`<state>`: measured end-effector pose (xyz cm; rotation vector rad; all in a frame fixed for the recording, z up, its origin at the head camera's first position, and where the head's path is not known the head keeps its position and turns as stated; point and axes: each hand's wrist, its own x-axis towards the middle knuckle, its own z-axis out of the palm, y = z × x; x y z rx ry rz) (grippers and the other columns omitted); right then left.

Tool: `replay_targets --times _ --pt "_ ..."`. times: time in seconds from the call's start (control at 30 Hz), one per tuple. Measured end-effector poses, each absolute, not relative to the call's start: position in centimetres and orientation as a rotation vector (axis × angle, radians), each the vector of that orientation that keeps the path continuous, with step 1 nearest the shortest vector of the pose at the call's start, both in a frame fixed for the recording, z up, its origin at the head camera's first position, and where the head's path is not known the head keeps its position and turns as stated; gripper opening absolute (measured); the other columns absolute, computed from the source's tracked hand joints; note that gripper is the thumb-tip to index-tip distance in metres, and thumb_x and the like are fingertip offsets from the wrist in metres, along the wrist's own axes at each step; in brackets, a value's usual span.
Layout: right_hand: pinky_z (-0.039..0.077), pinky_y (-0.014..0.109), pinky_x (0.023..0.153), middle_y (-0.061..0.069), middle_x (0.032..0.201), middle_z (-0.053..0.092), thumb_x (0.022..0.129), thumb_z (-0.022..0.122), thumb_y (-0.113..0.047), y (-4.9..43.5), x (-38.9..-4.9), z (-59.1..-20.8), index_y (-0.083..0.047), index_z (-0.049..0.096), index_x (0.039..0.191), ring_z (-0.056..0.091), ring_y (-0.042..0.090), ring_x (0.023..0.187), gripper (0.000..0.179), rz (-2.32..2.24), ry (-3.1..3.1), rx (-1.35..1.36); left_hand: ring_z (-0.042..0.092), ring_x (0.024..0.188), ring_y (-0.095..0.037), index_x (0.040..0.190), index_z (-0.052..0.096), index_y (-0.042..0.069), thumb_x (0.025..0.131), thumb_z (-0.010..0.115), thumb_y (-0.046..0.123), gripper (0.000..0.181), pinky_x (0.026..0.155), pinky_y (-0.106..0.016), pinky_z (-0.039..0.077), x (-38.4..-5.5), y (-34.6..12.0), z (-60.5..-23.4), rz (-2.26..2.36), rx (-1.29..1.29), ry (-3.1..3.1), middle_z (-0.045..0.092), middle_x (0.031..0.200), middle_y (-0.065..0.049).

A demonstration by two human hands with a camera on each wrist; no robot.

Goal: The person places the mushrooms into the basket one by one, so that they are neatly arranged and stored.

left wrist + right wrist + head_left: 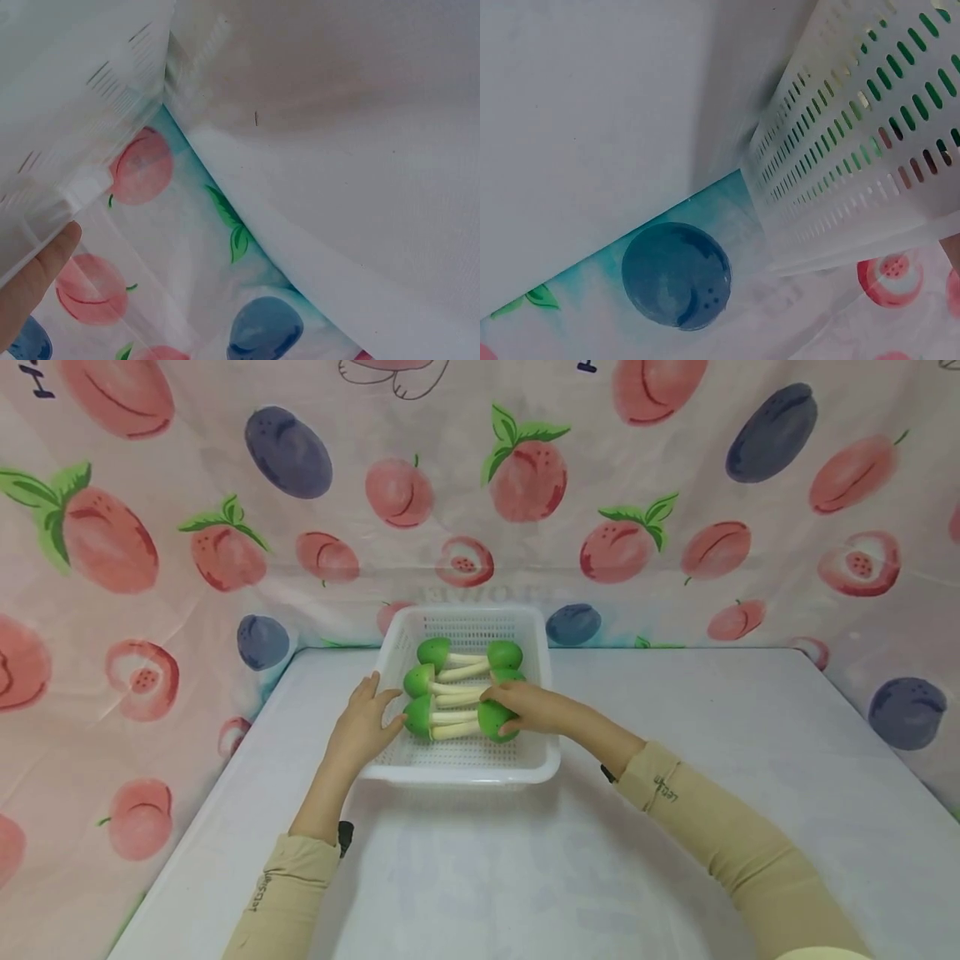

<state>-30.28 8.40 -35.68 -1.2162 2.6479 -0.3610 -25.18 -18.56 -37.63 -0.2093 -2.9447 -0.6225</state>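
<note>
A white plastic basket (465, 774) with slotted walls holds several green-capped toy mushrooms (452, 716) with pale stems. They lie sideways in rows, caps at both the left and right ends. My right hand (528, 706) reaches over the basket's right side, its thumb and fingers round the green cap of the nearest right-hand mushroom (491, 718). At the left rim is my left hand (360, 722), fingers extended and spread, the thumb tip beside a near left cap. One left finger (37, 270) shows against the basket wall (82, 82) in the left wrist view.
The basket stands on a white-covered table (675, 827), close to its back edge. Behind hangs a fruit-printed cloth (465, 468), which also runs along the left side. In the right wrist view, the basket's slotted side (840, 142) rises beside the table surface.
</note>
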Motion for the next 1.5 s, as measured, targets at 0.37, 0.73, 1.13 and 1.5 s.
replay_targets --times 0.37,0.73,1.13,1.5 --pt "0.05 0.038 0.091 0.016 0.126 0.049 0.084 0.068 -0.015 7.8 -30.2 -36.5 -0.012 0.041 0.142 0.055 0.028 0.11 0.064 -0.106 2.635 -1.15 0.018 0.142 -0.044 0.131 0.053 0.003 0.091 0.06 0.026 0.047 0.107 -0.063 0.028 -25.1 -18.4 -37.7 -0.634 -0.214 -2.941 0.022 0.152 -0.027" --pt "0.047 0.04 0.097 0.014 0.125 0.054 0.081 0.072 -0.013 7.5 -30.0 -37.0 -0.011 0.047 0.137 0.054 0.028 0.116 0.061 -0.118 2.694 -1.133 0.017 0.142 -0.044 0.131 0.052 0.002 0.091 0.059 0.026 0.047 0.106 -0.064 0.029 -25.0 -18.5 -37.7 -0.618 -0.223 -2.949 0.021 0.152 -0.028" --pt "0.048 0.039 0.096 0.013 0.124 0.058 0.083 0.072 -0.024 7.7 -29.9 -37.3 -0.008 0.051 0.132 0.056 0.028 0.114 0.056 -0.163 2.766 -1.193 0.019 0.141 -0.046 0.13 0.053 0.001 0.091 0.06 0.024 0.046 0.105 -0.065 0.029 -25.0 -18.5 -37.8 -0.596 -0.239 -2.939 0.022 0.151 -0.03" --pt "0.05 0.037 0.093 0.011 0.118 0.062 0.083 0.072 -0.022 7.8 -29.9 -37.3 -0.005 0.059 0.123 0.059 0.026 0.109 0.046 -0.307 2.8 -1.203 0.018 0.141 -0.046 0.13 0.053 0.0 0.091 0.059 0.024 0.046 0.105 -0.065 0.03 -24.9 -18.4 -37.7 -0.582 -0.255 -2.946 0.022 0.151 -0.031"
